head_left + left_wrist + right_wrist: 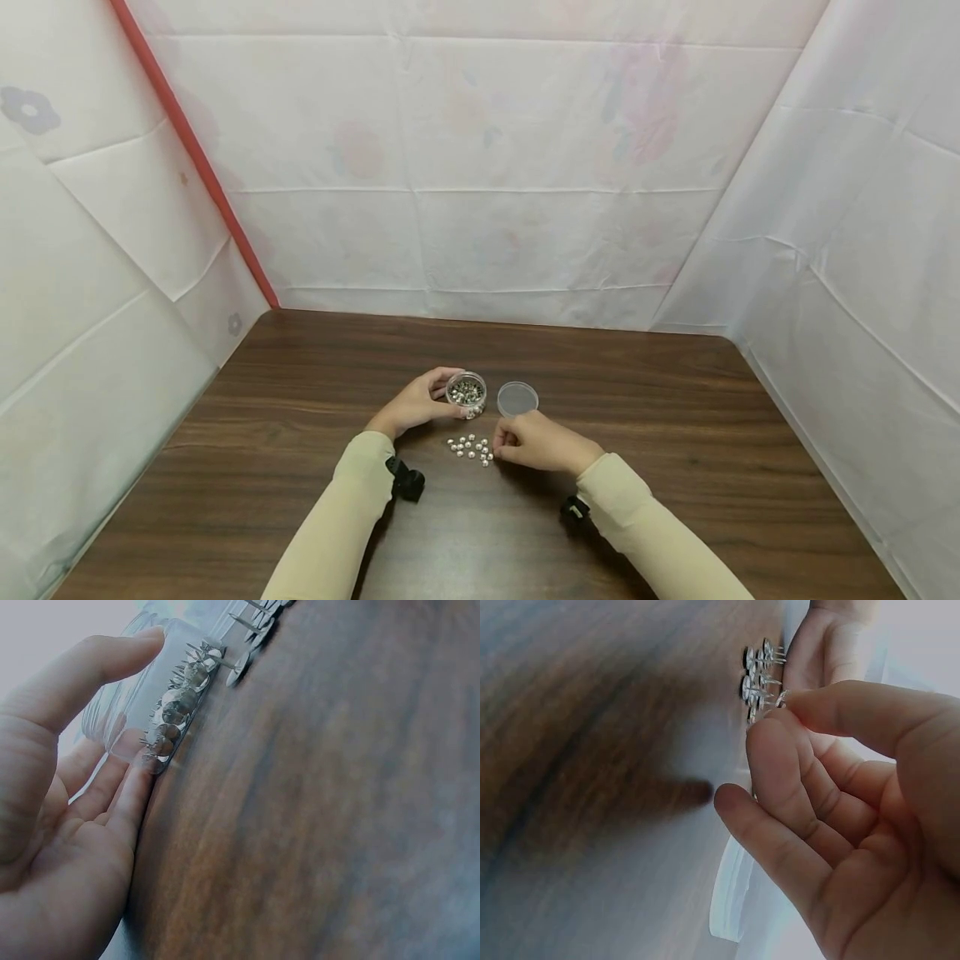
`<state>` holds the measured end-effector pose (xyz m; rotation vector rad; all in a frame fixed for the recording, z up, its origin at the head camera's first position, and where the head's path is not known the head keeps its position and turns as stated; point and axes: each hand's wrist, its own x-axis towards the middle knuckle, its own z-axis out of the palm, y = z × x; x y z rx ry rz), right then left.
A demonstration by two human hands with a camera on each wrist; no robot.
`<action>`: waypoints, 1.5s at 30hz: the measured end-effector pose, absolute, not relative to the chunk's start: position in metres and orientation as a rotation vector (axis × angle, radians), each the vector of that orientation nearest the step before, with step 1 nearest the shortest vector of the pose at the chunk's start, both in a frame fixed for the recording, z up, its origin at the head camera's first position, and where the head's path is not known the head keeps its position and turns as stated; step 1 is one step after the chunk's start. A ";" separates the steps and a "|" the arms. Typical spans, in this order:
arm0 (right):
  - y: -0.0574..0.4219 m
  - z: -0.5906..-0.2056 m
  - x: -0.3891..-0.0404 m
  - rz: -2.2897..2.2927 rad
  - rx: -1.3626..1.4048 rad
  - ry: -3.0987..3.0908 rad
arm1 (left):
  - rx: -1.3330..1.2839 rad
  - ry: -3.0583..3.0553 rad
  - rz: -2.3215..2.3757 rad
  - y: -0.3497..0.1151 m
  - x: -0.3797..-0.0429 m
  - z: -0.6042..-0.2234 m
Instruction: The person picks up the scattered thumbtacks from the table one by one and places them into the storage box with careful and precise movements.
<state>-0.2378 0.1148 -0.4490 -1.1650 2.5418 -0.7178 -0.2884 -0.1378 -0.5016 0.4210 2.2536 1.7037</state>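
Pale floral sheeting (495, 242) is hung behind a wood-grain surface (480, 542), where loose tacks (471, 454) are scattered, points up, on the near side of an open jar (139, 690) holding more. The jar is clasped by the left fingers (131, 791), one tack (782, 698) appears to be pinched by the right fingers (772, 761), and just behind these a clear lid (517, 399) is laid flat. Tacks seem to be handled singly; next, a steady jar and careful grip are called for
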 end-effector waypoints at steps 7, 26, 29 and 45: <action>0.114 -0.442 -0.246 -0.773 -1.189 2.631 | 0.440 2.247 1.683 -0.137 -0.278 -0.481; 0.089 -0.427 -0.265 -0.904 -1.152 2.782 | 0.414 2.254 1.741 -0.137 -0.287 -0.502; 0.087 -0.429 -0.269 -0.897 -1.140 2.804 | 0.420 2.250 1.743 -0.138 -0.288 -0.502; 0.076 -0.439 -0.284 -0.862 -1.064 2.876 | 0.394 2.266 1.726 -0.137 -0.287 -0.502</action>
